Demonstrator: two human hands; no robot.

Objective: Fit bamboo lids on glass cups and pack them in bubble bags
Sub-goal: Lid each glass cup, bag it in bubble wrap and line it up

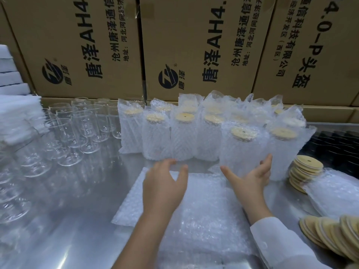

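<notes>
My right hand (250, 176) grips the bottom of a bagged glass cup (240, 150) with a bamboo lid, thumb on its left side and fingers on its right. That cup stands upright on the metal table in front of several other bagged, lidded cups (182, 136). My left hand (165, 183) hovers with spread fingers over a stack of flat bubble bags (206, 214) and holds nothing. Several bare glass cups (77, 131) stand at the left. Loose bamboo lids (305, 173) are stacked at the right, and more bamboo lids (330, 235) lie fanned at the lower right.
Large printed cardboard boxes (194, 45) form a wall behind the table. White foam sheets (13, 105) are piled at the far left. A black tray (338, 148) sits at the right edge. Another bubble bag (334, 193) lies by the lid stack.
</notes>
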